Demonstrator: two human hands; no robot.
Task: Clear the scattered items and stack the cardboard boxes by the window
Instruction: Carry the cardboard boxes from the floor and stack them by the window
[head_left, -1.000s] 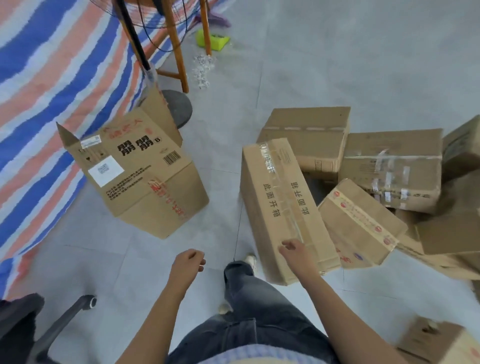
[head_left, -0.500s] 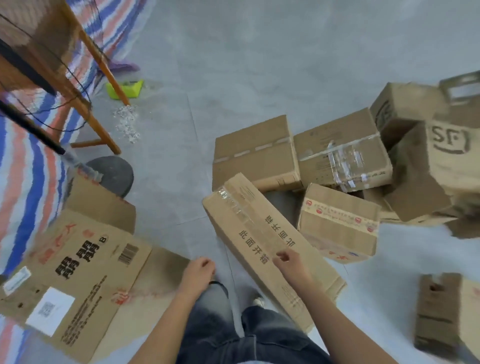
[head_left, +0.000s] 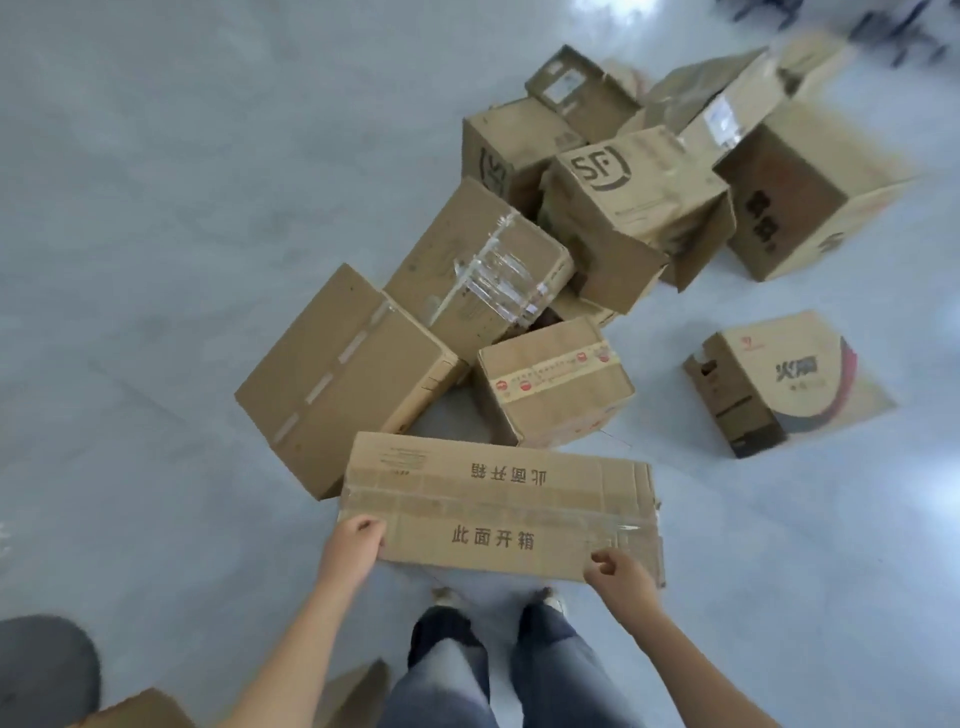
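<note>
We find the long box (head_left: 498, 506) held between both hands, lying flat and crosswise just ahead of the person's shoes, its sealed top with printed characters facing up. The left hand (head_left: 356, 538) grips its near left corner, fingers curled over the top face. The right hand (head_left: 615, 571) grips the near edge close to the right end, fingers curled and thumb on top. The hands are well apart, one at each end of the same edge. We cannot tell whether the box's underside touches the floor.

Beyond the hands lies a loose pile of boxes. A taped box (head_left: 337, 379) sits just past the left hand, touching the long box's far left corner. A red-tape box (head_left: 556, 384) stands just past the long box's middle. Farther on, a box wrapped in clear tape (head_left: 478, 270) leans against both. An SF box (head_left: 623, 192) with open flaps lies beyond that, among others tilted and overlapping. A printed box (head_left: 789, 379) stands alone, ahead and to the right of the right hand.

The floor (head_left: 156, 208) is smooth and pale grey. A dark round object (head_left: 41, 670), blurred, sits behind and left of the left hand.
</note>
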